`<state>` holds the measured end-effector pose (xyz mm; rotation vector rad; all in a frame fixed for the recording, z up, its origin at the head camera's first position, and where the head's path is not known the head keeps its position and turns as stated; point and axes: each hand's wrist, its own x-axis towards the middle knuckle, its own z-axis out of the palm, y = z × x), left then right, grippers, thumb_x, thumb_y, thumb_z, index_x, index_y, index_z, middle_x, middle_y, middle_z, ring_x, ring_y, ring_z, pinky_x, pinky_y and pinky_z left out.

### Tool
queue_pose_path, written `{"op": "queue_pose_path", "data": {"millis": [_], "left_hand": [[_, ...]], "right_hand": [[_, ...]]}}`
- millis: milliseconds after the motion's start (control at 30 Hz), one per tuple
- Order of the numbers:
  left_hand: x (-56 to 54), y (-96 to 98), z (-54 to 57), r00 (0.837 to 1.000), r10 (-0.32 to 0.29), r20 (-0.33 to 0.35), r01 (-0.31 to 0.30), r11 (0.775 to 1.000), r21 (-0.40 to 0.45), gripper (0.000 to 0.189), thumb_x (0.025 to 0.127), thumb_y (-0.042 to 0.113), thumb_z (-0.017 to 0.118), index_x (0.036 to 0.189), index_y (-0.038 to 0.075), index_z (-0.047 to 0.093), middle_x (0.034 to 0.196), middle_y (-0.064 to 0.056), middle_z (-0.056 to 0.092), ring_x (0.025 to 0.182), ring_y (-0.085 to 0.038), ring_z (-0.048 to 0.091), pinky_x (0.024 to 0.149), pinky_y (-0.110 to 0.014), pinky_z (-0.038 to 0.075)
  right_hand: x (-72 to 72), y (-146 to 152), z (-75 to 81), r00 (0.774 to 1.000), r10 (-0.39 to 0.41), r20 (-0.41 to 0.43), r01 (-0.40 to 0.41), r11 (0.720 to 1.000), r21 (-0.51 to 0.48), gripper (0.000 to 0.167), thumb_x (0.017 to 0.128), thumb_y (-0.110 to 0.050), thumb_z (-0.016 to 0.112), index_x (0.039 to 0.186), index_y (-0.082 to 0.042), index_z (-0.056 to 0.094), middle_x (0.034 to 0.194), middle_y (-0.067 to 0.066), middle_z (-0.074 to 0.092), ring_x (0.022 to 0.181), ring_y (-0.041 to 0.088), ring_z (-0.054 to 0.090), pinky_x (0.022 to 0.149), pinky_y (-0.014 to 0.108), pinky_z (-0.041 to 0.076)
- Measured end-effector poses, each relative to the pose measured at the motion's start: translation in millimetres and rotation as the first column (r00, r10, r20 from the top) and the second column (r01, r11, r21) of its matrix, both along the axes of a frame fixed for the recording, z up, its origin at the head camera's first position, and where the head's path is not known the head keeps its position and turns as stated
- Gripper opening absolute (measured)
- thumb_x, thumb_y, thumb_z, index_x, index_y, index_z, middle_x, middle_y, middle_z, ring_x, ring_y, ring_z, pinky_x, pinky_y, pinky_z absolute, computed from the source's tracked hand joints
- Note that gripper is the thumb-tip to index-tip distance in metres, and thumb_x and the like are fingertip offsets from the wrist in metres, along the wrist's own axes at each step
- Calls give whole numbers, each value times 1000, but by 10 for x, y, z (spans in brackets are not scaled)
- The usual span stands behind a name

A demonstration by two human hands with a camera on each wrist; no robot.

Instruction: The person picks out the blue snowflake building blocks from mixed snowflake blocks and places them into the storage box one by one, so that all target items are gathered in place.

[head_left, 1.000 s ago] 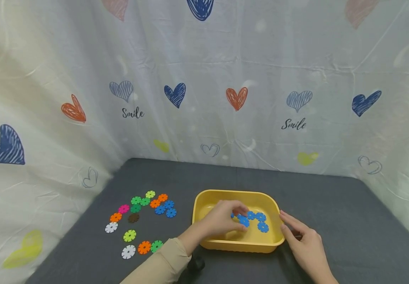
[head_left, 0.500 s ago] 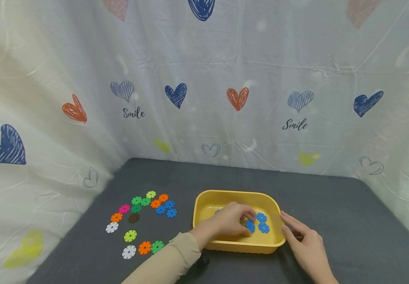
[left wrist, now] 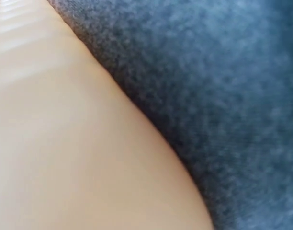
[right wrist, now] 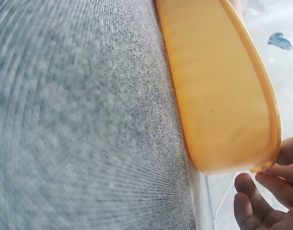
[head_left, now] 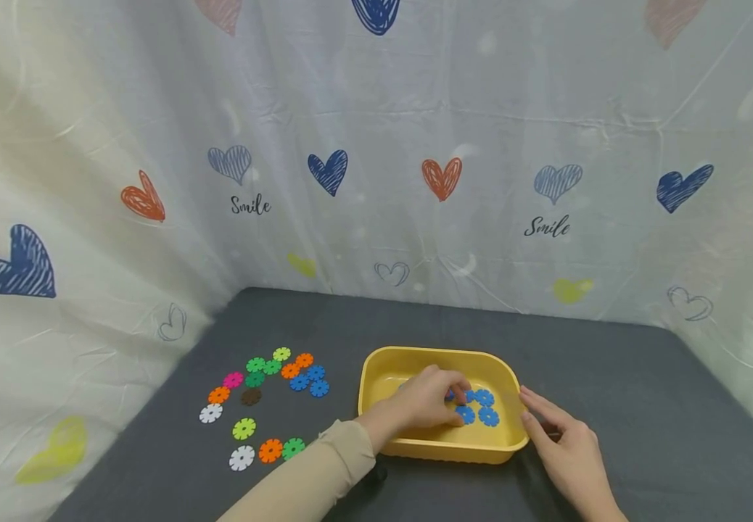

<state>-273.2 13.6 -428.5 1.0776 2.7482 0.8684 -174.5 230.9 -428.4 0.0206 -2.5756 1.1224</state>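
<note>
A yellow plastic tray (head_left: 442, 451) stands on the dark cloth with several blue notched snowflake discs (head_left: 488, 415) inside. My left hand (head_left: 424, 400) reaches down into it over the left rim. Its thumb is right at one blue disc (head_left: 465, 414), while the bent fingers hover over others and partly hide them. At the tray's right end, my right hand (head_left: 566, 442) holds the rim. In the right wrist view, thumb and forefinger (right wrist: 273, 184) meet the tray's corner (right wrist: 223, 120). Only a blurred beige surface and grey cloth fill the left wrist view.
Left of the tray, more snowflake discs lie on the cloth: blue (head_left: 319, 387), orange (head_left: 270, 450), green (head_left: 255, 379), pink (head_left: 233, 380), brown (head_left: 251, 396), white (head_left: 242, 457) and yellow-green (head_left: 244, 428). A heart-printed curtain (head_left: 389, 232) hangs behind the table.
My left hand has moved rightward inside the tray. A blue disc by its thumb has shifted right, closer to the other discs. My right hand stays at the rim.
</note>
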Motion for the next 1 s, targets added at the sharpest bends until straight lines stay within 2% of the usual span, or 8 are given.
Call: {"op": "queue_pose_path", "data": {"millis": [200, 600, 1000], "left_hand": [[-38, 29, 1, 1000, -12, -4, 12, 1000, 6, 40, 78, 17, 86, 115, 12, 69, 90, 17, 68, 92, -2, 59, 80, -15, 45], [-45, 44, -27, 1000, -21, 16, 20, 999, 34, 39, 77, 16, 86, 113, 12, 69, 88, 19, 68, 87, 2, 58, 78, -14, 45], [-52, 40, -33, 998, -57, 14, 56, 997, 59, 40, 77, 14, 86, 112, 9, 69, 88, 15, 69, 85, 0, 58, 77, -13, 45]], "right_hand": [[-5, -6, 8, 1000, -4, 8, 4, 1000, 3, 38, 97, -27, 65, 132, -13, 65, 134, 1, 59, 84, 9, 63, 69, 22, 52], [-4, -4, -1, 1000, -6, -5, 6, 1000, -4, 37, 97, -26, 66, 131, -13, 66, 133, 0, 60, 83, 8, 63, 69, 22, 52], [-11, -9, 11, 999, -13, 32, 13, 1000, 2, 39, 98, -29, 65, 133, -13, 64, 135, 2, 59, 87, 12, 64, 69, 23, 52]]}}
